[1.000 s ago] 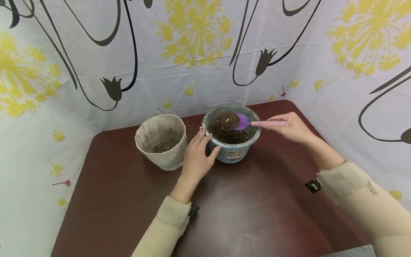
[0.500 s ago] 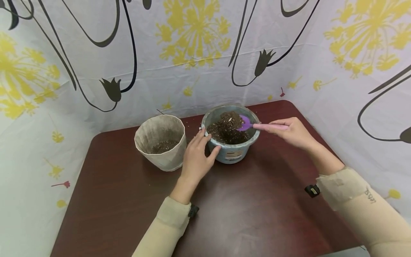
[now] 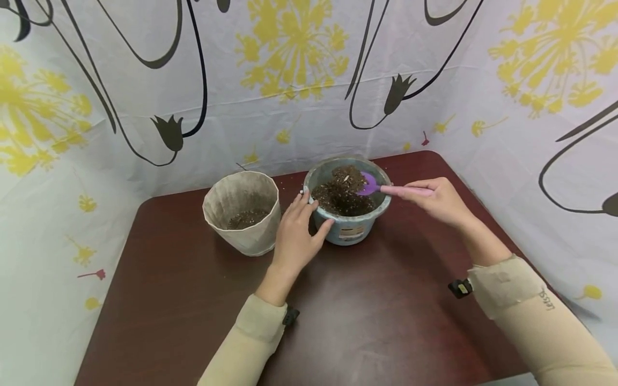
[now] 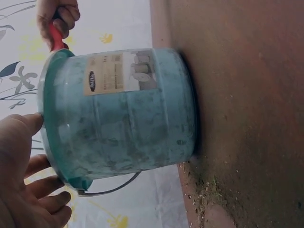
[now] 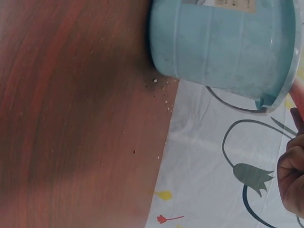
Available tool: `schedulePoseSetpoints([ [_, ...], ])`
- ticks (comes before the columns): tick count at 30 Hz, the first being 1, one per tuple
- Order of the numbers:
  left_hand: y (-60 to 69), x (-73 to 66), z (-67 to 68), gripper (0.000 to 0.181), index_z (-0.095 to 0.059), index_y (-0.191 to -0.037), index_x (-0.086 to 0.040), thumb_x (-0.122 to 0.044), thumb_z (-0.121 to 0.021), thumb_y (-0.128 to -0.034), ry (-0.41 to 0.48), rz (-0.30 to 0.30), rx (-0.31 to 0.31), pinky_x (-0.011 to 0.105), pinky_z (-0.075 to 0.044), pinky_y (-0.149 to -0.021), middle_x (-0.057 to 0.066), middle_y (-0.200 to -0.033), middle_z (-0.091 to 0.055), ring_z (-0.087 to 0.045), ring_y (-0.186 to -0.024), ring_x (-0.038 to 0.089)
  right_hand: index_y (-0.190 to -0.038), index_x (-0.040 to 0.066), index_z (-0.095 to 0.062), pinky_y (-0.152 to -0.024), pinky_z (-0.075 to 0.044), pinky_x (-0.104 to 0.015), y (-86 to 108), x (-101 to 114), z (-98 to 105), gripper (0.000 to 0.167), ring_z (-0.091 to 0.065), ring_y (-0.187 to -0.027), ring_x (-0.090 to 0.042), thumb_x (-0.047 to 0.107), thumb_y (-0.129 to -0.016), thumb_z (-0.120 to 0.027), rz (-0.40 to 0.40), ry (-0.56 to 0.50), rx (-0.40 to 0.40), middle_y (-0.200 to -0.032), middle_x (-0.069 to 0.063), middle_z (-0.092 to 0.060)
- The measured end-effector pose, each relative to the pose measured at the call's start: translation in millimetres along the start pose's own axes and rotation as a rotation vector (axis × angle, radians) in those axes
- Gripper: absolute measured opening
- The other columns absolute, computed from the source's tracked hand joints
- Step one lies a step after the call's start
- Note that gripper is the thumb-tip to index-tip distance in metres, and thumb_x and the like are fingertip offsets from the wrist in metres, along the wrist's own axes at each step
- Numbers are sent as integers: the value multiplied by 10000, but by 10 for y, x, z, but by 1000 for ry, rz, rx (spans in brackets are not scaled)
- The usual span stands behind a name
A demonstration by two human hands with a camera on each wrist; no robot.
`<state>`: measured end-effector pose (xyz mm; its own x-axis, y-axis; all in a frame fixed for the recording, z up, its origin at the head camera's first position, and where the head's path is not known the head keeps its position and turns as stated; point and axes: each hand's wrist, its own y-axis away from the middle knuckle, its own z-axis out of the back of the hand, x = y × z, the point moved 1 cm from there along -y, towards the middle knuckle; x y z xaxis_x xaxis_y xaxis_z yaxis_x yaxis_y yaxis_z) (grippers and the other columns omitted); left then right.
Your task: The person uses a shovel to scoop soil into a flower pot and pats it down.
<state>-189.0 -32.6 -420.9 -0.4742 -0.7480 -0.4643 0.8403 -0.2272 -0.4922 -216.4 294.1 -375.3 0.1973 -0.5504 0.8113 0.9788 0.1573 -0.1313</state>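
A blue bucket [image 3: 347, 242] with a paper label holds dark soil [image 3: 345, 202]. My left hand [image 3: 296, 236] holds its rim at the near left, thumb spread from the fingers; in the left wrist view the fingers [image 4: 45, 186] bend at the rim. My right hand [image 3: 441, 201] grips the pink handle of a purple garden trowel [image 3: 370, 184]. A heap of soil sits on the trowel's blade, inside the bucket's mouth. To the left stands a whitish pot [image 3: 256, 242] with a little soil at its bottom.
Both containers stand on a dark red-brown table [image 3: 367, 316], near its back edge. A patterned cloth [image 3: 232, 139] hangs behind and at both sides. Crumbs of soil [image 4: 206, 197] lie beside the bucket. The bucket's wire handle [image 5: 232, 105] hangs down.
The trowel with its soil has shifted slightly right and down inside the bucket, and my right hand has lowered a little. My left hand keeps its place on the rim.
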Motion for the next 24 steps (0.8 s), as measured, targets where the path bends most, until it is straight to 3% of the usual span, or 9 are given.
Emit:
schedulePoseSetpoints([
  [6,9,18,92,626,-597,-1400,-75,-503,-674,-949,-59,-21,21,446,-222,-1226,130,-1540,-469,-317,-1495,287,-1144,233,-799,-834,-508,-171,-41,66,-42,283,-669,-1055,-28,417,-947,-714,26,-18,20,-1080,41,-766],
  [13,43,92,389,536,-637,-1328,-34,-411,-699,-952,-59,-55,-88,431,-209,-1231,166,-1496,-513,-364,-1466,333,-1132,245,-803,-741,-490,-193,-129,225,-106,281,-652,-943,-45,428,-932,-729,59,-21,5,-1047,49,-773],
  [18,78,236,612,496,-654,-1288,0,-357,-710,-949,-68,-9,-151,439,-218,-1228,197,-1468,-533,-401,-1438,368,-1123,267,-803,-596,-414,-231,-216,373,-174,262,-489,-705,-19,424,-921,-744,75,-19,25,-898,74,-777],
  [21,125,329,699,494,-654,-1285,8,-357,-703,-956,-78,35,-145,463,-232,-1221,198,-1467,-534,-392,-1444,365,-1127,246,-802,-515,-332,-282,-233,507,-211,241,-350,-613,-40,373,-930,-749,87,-20,41,-822,59,-759],
  [24,186,409,766,486,-651,-1289,4,-359,-682,-969,-99,78,-134,479,-237,-1217,193,-1474,-527,-382,-1450,363,-1126,197,-803,-517,-334,-279,-227,679,-243,217,-374,-615,-35,302,-948,-738,115,-19,58,-893,59,-778],
])
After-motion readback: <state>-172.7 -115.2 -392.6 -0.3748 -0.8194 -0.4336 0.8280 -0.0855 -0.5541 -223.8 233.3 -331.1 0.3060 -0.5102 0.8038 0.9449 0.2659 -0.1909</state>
